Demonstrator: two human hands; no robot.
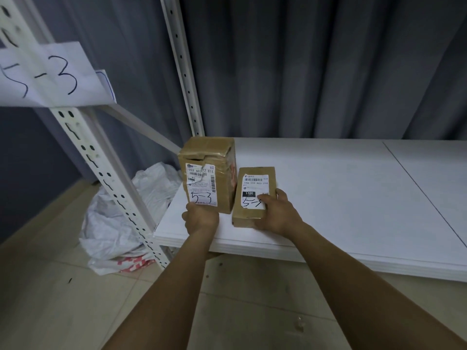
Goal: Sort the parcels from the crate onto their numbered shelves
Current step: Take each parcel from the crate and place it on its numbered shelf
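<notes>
Far left, the paper sign (48, 74) taped to the rack post (106, 178) reads 5-3, so this is the right bay. Below it, a crumpled plastic bag (118, 218) sits on the floor (50, 299), outside the rack; ignore it.

My left hand (201, 218) is at the bottom front corner of the tall box (208, 173), fingers curled vs. the lower edge, just under the handwritten 5-3. Can't tell if it's truly gripping or only steadying; the fingers are hidden behind the hand. The box stands upright near the shelf's left end. Its top is torn & the tape's lifting, so I'd push from low down, not squeeze the top.

Just beside it, apart by a thin gap, the flat box (254, 195) lies label up on the white shelf (353, 198). My right hand (276, 213) clamps its near right corner, thumb on top covering part of the scrawl: I read "5-" & the rest is under the thumb.

To do this well: slide both back from the front edge, keep labels facing out, let go w/ the flat one fully down. Crate's not in view.
</notes>
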